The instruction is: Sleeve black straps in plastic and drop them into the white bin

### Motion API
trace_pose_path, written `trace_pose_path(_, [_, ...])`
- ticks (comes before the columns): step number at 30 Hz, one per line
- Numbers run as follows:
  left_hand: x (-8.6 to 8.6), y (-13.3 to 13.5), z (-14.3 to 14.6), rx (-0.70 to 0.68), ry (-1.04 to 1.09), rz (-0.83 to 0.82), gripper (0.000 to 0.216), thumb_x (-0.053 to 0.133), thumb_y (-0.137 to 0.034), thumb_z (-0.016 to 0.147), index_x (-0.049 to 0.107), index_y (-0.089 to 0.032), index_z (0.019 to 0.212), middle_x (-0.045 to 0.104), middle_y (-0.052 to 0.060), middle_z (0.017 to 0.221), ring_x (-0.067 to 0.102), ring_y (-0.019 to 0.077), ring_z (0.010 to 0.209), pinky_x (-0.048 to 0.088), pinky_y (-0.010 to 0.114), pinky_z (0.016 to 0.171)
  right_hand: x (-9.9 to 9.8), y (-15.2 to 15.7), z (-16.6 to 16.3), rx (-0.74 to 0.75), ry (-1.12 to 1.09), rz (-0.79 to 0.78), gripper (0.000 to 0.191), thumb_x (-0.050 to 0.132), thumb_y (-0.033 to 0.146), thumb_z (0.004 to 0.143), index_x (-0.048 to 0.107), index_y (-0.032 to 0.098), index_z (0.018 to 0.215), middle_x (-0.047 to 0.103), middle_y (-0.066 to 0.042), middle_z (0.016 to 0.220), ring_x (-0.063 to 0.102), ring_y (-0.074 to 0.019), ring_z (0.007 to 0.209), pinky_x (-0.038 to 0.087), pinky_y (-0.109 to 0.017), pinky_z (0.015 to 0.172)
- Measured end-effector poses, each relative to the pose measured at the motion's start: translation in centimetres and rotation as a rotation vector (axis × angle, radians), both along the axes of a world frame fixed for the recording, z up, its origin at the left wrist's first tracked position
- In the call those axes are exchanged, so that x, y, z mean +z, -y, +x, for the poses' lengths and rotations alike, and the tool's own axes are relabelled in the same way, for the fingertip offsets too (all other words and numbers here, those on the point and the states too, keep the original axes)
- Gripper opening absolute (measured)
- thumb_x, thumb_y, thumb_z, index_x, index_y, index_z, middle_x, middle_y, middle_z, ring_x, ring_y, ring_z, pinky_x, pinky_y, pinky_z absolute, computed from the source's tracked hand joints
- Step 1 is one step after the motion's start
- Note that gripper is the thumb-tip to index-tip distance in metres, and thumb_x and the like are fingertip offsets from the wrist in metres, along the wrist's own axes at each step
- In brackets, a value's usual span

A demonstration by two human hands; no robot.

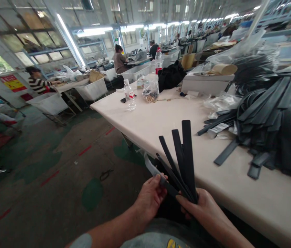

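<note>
Several flat black strips (187,151) are fanned out above my right hand (200,203), which is closed around their lower ends. My left hand (150,196) is closed too, its thumb and fingers pinching one strip (169,188) of the same bunch. Beyond the left thumb a pale grey, curved end (151,166) shows near the table edge; I cannot tell whether it belongs to that strip. Both hands are above my lap, in front of the cream-covered table (145,127). The right fingers are partly hidden behind the strips.
A large heap of dark strips (271,120) covers the table's right side. Farther back are a clear bottle (130,96), a plastic bag (150,90), a black cloth bundle (171,75) and a red-capped bottle (158,60). People work at tables with white bins (91,90) beyond.
</note>
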State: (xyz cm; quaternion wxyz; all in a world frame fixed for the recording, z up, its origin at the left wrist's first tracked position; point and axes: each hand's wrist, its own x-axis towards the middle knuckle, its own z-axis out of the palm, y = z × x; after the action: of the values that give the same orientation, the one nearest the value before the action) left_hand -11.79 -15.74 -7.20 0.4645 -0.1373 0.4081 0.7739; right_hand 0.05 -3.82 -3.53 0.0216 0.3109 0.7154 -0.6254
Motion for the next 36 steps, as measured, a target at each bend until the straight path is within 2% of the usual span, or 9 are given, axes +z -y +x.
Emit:
trace_pose_path(3, [-0.2, 0.3, -0.6, 0.08, 0.007, -0.091, 0.011, 0.071, -0.025, 0.082, 0.072, -0.014, 0.086, 0.075, 0.004, 0.088, 0.066, 0.011, 0.074, 0.049, 0.021, 0.067, -0.2, 0.1, 0.5, -0.017, 0.05, -0.003, 0.029, 0.059, 0.047, 0.077, 0.057, 0.018, 0.073, 0.058, 0.003, 0.055, 0.055, -0.0133, 0.048, 0.042, -0.022, 0.045])
trace_pose_path(8, [0.1, 0.1, 0.6, -0.145, 0.027, 0.01, 0.017, 0.079, -0.026, 0.073, 0.073, -0.013, 0.082, 0.074, 0.004, 0.081, 0.066, 0.013, 0.072, 0.05, 0.022, 0.067, -0.4, 0.3, -0.1, -0.016, -0.021, 0.111, 0.027, 0.056, 0.044, 0.08, 0.056, 0.019, 0.071, 0.058, 0.002, 0.057, 0.057, -0.0147, 0.051, 0.043, -0.023, 0.047])
trace_pose_path(14, [0.0, -0.1, -1.1, 0.036, -0.057, -0.079, 0.018, 0.078, -0.028, 0.074, 0.073, -0.015, 0.085, 0.074, 0.004, 0.085, 0.065, 0.0107, 0.072, 0.049, 0.02, 0.064, -0.4, -0.1, 0.9, 0.02, 0.064, 0.109, 0.03, 0.056, 0.046, 0.08, 0.054, 0.02, 0.067, 0.058, 0.001, 0.054, 0.056, -0.0151, 0.051, 0.042, -0.023, 0.049])
trace_pose_path(19, [0.4, -0.4, 0.0, -0.178, -0.002, -0.015, 0.017, 0.077, -0.025, 0.075, 0.073, -0.013, 0.086, 0.075, 0.006, 0.084, 0.067, 0.0126, 0.072, 0.051, 0.021, 0.065, -0.8, -0.2, 0.9, -0.024, 0.003, 0.169, 0.032, 0.056, 0.049, 0.08, 0.057, 0.019, 0.067, 0.058, 0.002, 0.055, 0.055, -0.0152, 0.052, 0.042, -0.023, 0.049])
trace_pose_path(24, [0.5, -0.5, -1.3, -0.022, -0.035, -0.1, 0.011, 0.073, -0.023, 0.08, 0.072, -0.014, 0.086, 0.075, 0.004, 0.086, 0.065, 0.0095, 0.067, 0.05, 0.019, 0.06, -0.7, -0.5, 1.5, -0.006, 0.037, 0.06, 0.03, 0.057, 0.047, 0.079, 0.058, 0.019, 0.07, 0.057, 0.003, 0.052, 0.055, -0.0145, 0.049, 0.041, -0.023, 0.048])
trace_pose_path(27, [0.6, -0.4, -1.1, -0.149, -0.025, -0.063, 0.013, 0.074, -0.023, 0.079, 0.072, -0.013, 0.087, 0.075, 0.004, 0.086, 0.066, 0.0104, 0.068, 0.051, 0.019, 0.061, -0.4, -0.3, 1.4, -0.038, 0.018, 0.097, 0.03, 0.058, 0.047, 0.077, 0.058, 0.018, 0.069, 0.057, 0.002, 0.053, 0.055, -0.0146, 0.049, 0.041, -0.023, 0.048])
trace_pose_path(30, [0.6, -0.5, -0.1, -0.283, -0.028, -0.003, 0.015, 0.074, -0.023, 0.078, 0.072, -0.011, 0.087, 0.075, 0.006, 0.085, 0.068, 0.0124, 0.072, 0.053, 0.019, 0.064, 0.0, -0.2, 1.1, -0.066, -0.037, 0.054, 0.03, 0.06, 0.047, 0.077, 0.061, 0.017, 0.074, 0.058, 0.002, 0.056, 0.054, -0.0146, 0.051, 0.042, -0.024, 0.049])
trace_pose_path(33, [0.4, -0.5, -0.8, -0.183, -0.038, -0.067, 0.012, 0.071, -0.021, 0.081, 0.072, -0.013, 0.089, 0.075, 0.005, 0.087, 0.068, 0.0112, 0.071, 0.052, 0.019, 0.062, 0.5, -0.5, 1.7, -0.044, -0.023, -0.029, 0.03, 0.06, 0.046, 0.076, 0.058, 0.017, 0.07, 0.057, 0.002, 0.057, 0.052, -0.0136, 0.052, 0.041, -0.024, 0.05])
trace_pose_path(36, [0.2, -0.4, -2.1, -0.113, -0.047, -0.116, 0.01, 0.068, -0.02, 0.084, 0.071, -0.014, 0.091, 0.075, 0.005, 0.089, 0.067, 0.0101, 0.068, 0.053, 0.019, 0.06, 0.9, -0.8, 2.7, -0.026, -0.003, 0.007, 0.03, 0.059, 0.044, 0.076, 0.054, 0.018, 0.062, 0.05, 0.003, 0.055, 0.044, -0.0119, 0.053, 0.035, -0.023, 0.05])
